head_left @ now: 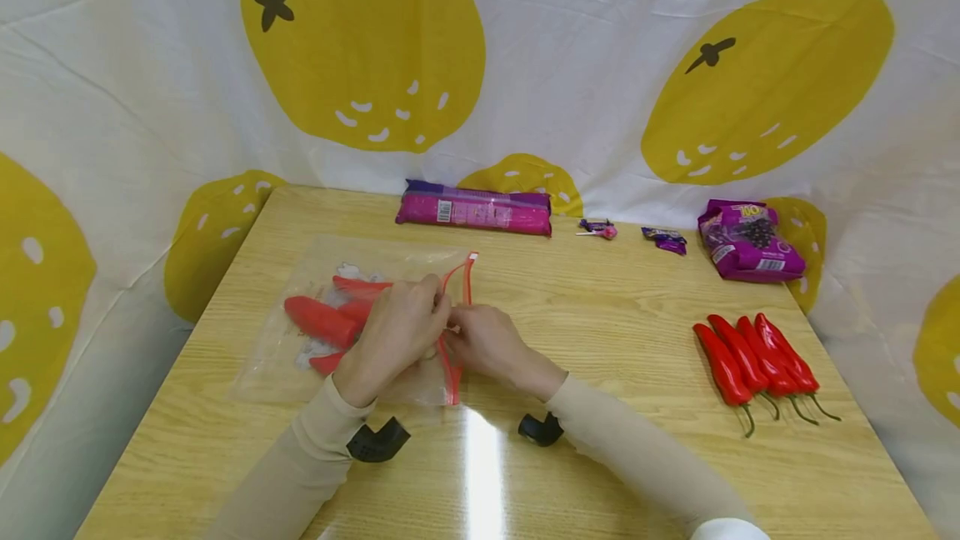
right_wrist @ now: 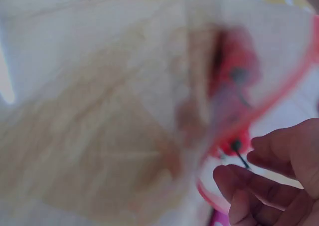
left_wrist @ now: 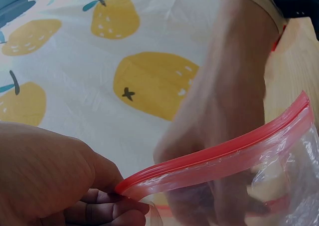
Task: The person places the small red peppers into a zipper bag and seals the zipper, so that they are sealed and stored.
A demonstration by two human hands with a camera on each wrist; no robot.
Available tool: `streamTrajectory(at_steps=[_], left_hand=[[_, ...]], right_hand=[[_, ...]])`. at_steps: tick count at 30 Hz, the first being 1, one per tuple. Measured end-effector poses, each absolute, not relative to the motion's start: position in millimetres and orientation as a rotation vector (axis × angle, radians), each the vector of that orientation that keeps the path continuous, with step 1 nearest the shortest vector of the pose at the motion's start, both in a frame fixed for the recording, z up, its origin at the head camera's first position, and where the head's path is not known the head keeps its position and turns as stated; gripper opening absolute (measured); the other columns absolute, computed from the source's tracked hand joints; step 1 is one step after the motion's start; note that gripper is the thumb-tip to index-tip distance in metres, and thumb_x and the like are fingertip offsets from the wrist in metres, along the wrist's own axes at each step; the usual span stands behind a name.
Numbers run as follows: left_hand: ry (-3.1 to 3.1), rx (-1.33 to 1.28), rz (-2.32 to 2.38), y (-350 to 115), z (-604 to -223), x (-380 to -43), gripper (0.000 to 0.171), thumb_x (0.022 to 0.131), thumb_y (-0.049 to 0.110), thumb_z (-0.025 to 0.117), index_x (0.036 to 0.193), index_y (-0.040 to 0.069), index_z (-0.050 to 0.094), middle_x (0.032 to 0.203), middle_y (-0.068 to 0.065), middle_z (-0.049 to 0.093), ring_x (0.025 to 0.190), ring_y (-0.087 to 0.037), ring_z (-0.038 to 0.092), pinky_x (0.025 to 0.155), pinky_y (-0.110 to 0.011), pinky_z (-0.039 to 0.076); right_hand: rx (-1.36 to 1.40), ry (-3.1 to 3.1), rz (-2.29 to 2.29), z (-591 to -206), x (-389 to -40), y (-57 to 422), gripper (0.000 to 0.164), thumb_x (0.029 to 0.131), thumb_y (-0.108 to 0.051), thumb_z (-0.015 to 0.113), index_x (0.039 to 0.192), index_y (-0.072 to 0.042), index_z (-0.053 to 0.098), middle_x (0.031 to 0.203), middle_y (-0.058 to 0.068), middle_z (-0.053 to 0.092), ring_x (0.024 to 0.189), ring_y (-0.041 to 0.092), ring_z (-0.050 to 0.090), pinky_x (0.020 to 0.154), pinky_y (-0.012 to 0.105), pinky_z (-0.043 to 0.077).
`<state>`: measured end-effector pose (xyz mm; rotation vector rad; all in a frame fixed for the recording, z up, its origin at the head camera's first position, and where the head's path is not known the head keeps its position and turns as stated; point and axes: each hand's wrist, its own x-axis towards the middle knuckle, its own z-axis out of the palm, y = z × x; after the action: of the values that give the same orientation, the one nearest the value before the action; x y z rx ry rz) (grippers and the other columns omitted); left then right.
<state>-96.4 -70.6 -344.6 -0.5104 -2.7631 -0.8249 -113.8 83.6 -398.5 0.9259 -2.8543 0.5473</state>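
A clear zip bag [head_left: 277, 373] with a red zip edge [left_wrist: 214, 163] lies on the left of the table, several red peppers [head_left: 322, 319] inside it. My left hand [head_left: 397, 327] lies over the bag near its mouth. In the left wrist view the left hand [left_wrist: 55, 176] pinches one end of the red zip edge. At the bag's mouth is my right hand [head_left: 491, 348]; its fingertips show through the clear plastic in the left wrist view. The right wrist view shows the right hand [right_wrist: 279, 181] with loosely bent fingers, nothing visible between them.
Several loose red peppers [head_left: 757, 365] lie in a row at the right. Along the back are a long purple packet [head_left: 476, 208], a lollipop [head_left: 606, 232], small purple wrapped sweets [head_left: 665, 240] and a purple bag [head_left: 750, 244]. A patterned cloth hangs behind the table.
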Motion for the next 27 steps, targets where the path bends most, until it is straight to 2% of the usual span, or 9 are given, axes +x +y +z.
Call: streamTrajectory(at_steps=[4,10,13,18,21,25,27], left_hand=[[-2.791,-0.486,-0.854,-71,-344,-96,0.016,0.086,0.013,0.054,0.07,0.008,0.052,0.05,0.002,0.041,0.041,-0.01,0.038,0.039,-0.023,0.029],[-2.761,-0.495,-0.87,-72,-344,-96,0.018,0.085,0.012,0.055,0.068,0.009,0.05,0.049,0.002,0.039,0.04,-0.01,0.036,0.038,-0.023,0.029],[-2.741,-0.508,-0.86,-72,-344,-97,0.019,0.085,0.011,0.054,0.066,0.009,0.049,0.049,0.002,0.038,0.04,-0.01,0.035,0.038,-0.022,0.028],[-2.741,-0.518,-0.849,-71,-343,-96,0.019,0.085,0.011,0.054,0.067,0.008,0.05,0.049,0.002,0.037,0.04,-0.009,0.035,0.038,-0.022,0.028],[-2.742,-0.529,-0.838,-71,-344,-96,0.019,0.085,0.011,0.054,0.067,0.008,0.05,0.049,0.003,0.037,0.04,-0.009,0.034,0.038,-0.022,0.027],[-2.739,-0.532,-0.837,-71,-345,-96,0.019,0.085,0.01,0.054,0.067,0.008,0.05,0.048,0.003,0.037,0.04,-0.009,0.034,0.038,-0.022,0.027],[-2.738,-0.533,-0.839,-70,-345,-96,0.018,0.085,0.01,0.055,0.067,0.008,0.051,0.049,0.003,0.037,0.04,-0.009,0.034,0.038,-0.022,0.027]], right_hand=[[0.882,-2.774,0.533,-386,-107,120,0.018,0.082,-0.015,0.064,0.099,-0.011,0.069,0.085,0.0,0.067,0.066,0.009,0.061,0.057,0.023,0.048],[0.557,-2.686,0.39,-377,-89,222,0.019,0.081,-0.015,0.065,0.098,-0.007,0.068,0.085,0.006,0.066,0.058,0.012,0.058,0.047,0.026,0.043],[0.331,-2.675,0.252,-377,-78,281,0.022,0.08,-0.015,0.065,0.1,-0.005,0.067,0.086,0.012,0.064,0.056,0.021,0.057,0.042,0.033,0.041],[-0.059,-2.774,0.082,-374,-60,358,0.032,0.081,-0.019,0.064,0.106,0.001,0.06,0.093,0.025,0.057,0.07,0.041,0.055,0.045,0.047,0.041],[-0.205,-2.899,0.026,-377,-51,382,0.041,0.082,-0.026,0.063,0.111,0.003,0.055,0.097,0.03,0.053,0.076,0.046,0.053,0.048,0.051,0.041],[-0.259,-3.061,0.015,-386,-45,396,0.048,0.083,-0.035,0.061,0.111,0.003,0.052,0.096,0.031,0.051,0.073,0.047,0.054,0.047,0.053,0.041],[-0.253,-3.082,0.019,-390,-44,399,0.046,0.081,-0.033,0.064,0.109,0.002,0.053,0.094,0.031,0.05,0.07,0.045,0.054,0.046,0.054,0.04]])
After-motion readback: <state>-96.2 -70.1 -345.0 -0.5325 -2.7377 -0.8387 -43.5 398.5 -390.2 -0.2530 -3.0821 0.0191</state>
